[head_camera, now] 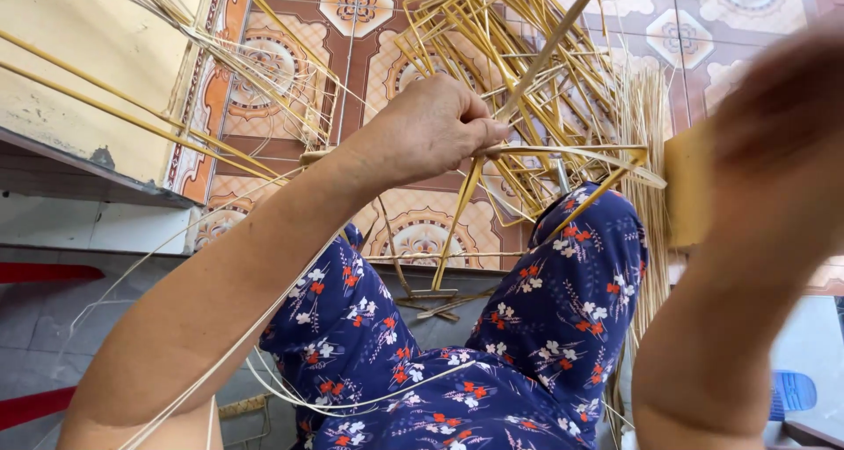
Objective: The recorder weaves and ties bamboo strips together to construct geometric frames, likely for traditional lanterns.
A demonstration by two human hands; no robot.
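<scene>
Patterned floor tiles [422, 230] in brown and cream underfoot, pale wall [97, 72] off to the far left. Centre of play: a bamboo strip frame [536, 164], bent into a flat angular loop, sitting over the knees in blue floral trousers [492, 344]. Left hand [431, 129] fisted tight around the frame's near-left corner, thumb side pinching where a longer stick [549, 50] crosses up and away. Right hand [782, 107] at the far right edge, badly blurred, pressed against a yellowish flat block [686, 186]; whether clenched or loose, cannot tell. Looks like mid-bend or mid-join on one frame, corner being held in shape. Next move probably needs a steady left grip while the right side works the free end. Further out: heap of finished frames [492, 37] beyond, loose thin slivers [651, 125] standing right, long strips [220, 54] fanned far left, a blue plastic piece [796, 390] near right.
</scene>
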